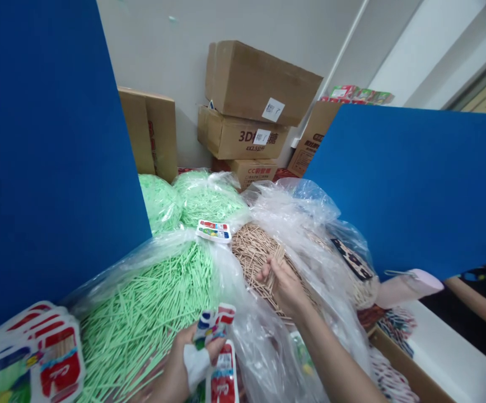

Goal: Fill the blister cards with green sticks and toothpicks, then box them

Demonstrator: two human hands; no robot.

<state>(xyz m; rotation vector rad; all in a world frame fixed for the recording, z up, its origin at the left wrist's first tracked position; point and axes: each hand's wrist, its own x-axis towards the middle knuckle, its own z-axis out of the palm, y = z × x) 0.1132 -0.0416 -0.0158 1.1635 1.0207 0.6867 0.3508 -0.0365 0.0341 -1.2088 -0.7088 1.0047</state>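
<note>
In my left hand (178, 358) is a small printed pouch (225, 378) in red, white, blue and green, its top bent up over the fingers. White wrapping covers part of that hand. My right hand (287, 285) is closed around a few thin tan sticks (279, 256), above a heap of similar brown sticks (251, 243) in a clear plastic bag. Beside my left hand spreads a large bag of thin light-green sticks (154, 308). Another printed pouch (213, 231) lies flat between the two bags.
Overlapping printed pouches (60, 358) sit at the lower left. Blue panels (50, 145) flank both sides. Cardboard boxes (243, 137) are stacked behind. At right are a dark patterned phone (352, 259), a pale pink cup (411, 286) and another person's arm (478, 305).
</note>
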